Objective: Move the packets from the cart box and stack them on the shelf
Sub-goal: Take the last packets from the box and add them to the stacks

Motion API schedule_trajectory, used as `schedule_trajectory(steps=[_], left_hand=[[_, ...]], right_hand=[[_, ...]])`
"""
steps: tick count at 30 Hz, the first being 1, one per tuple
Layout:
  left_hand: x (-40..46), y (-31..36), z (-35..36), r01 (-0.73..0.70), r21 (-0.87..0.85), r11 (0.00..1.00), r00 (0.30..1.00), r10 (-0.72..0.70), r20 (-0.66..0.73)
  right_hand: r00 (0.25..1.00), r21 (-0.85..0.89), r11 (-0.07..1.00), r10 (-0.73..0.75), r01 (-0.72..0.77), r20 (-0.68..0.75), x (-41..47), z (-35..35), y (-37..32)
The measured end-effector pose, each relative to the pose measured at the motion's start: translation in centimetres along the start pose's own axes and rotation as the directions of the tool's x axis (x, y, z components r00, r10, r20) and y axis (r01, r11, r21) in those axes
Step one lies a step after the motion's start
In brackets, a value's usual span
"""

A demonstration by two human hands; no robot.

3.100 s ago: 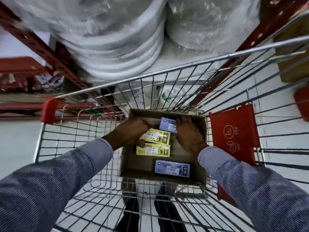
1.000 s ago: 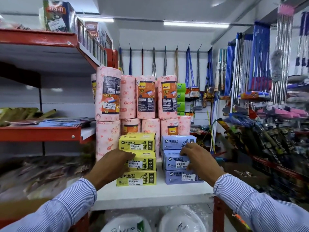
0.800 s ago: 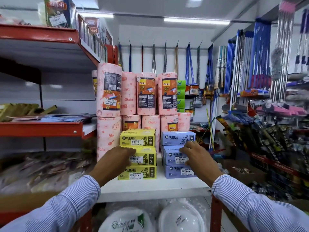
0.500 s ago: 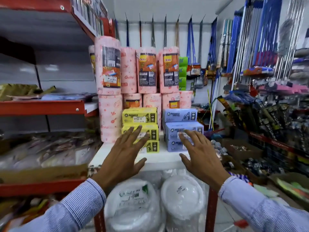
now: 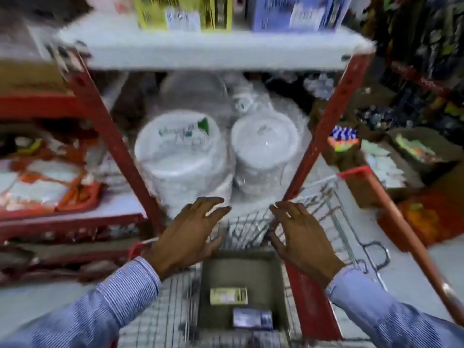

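Observation:
The frame is blurred. Below me the cardboard box (image 5: pixel 241 270) sits in the wire cart (image 5: pixel 324 209), holding a yellow packet (image 5: pixel 228 295) and a blue packet (image 5: pixel 252 318). My left hand (image 5: pixel 190 232) and my right hand (image 5: pixel 298 237) hover above the box's far end, fingers spread, holding nothing. At the top, a yellow packet (image 5: pixel 183 12) and a blue packet (image 5: pixel 296 12) stand on the white shelf (image 5: pixel 218 46).
Two wrapped stacks of white plates (image 5: pixel 185 156) lie under the shelf between red uprights (image 5: pixel 108 131). Red shelves with goods run left. A red cart flap (image 5: pixel 308 302) stands right of the box. Boxes of goods crowd the floor at right.
My hands let go of the packets stacked on the shelf and dropped away toward the cart. The view swung from the shelf down to the box.

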State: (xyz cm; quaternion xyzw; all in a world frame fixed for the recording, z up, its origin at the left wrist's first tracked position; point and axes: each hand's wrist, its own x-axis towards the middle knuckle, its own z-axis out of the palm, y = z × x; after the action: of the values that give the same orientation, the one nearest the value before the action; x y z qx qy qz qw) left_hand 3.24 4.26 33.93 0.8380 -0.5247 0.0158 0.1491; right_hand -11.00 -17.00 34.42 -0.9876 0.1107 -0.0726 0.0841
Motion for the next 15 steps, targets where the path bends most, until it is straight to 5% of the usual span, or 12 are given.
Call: schedule_trajectory(steps=[5,9,15], left_hand=[[-3.4,0.5,12.0,0.164,-0.126,0.978,0.948,-0.120,0.295],[-5.5,0.2,21.8,0.309,-0.127,0.943,0.828,-0.201,0.523],[-6.2,-1.1,32.2,0.380,-0.050,0.923,0.681,-0.243,0.690]], right_hand=[[0.943,0.011,0.998,0.059,-0.066,0.328,-3.4,10.8,2.4],[0.799,-0.007,0.996,0.076,-0.089,0.596,-5.0,19.7,4.0],[0.616,-0.023,0.998,0.051,-0.054,0.786,-6.8,30.4,5.2]])
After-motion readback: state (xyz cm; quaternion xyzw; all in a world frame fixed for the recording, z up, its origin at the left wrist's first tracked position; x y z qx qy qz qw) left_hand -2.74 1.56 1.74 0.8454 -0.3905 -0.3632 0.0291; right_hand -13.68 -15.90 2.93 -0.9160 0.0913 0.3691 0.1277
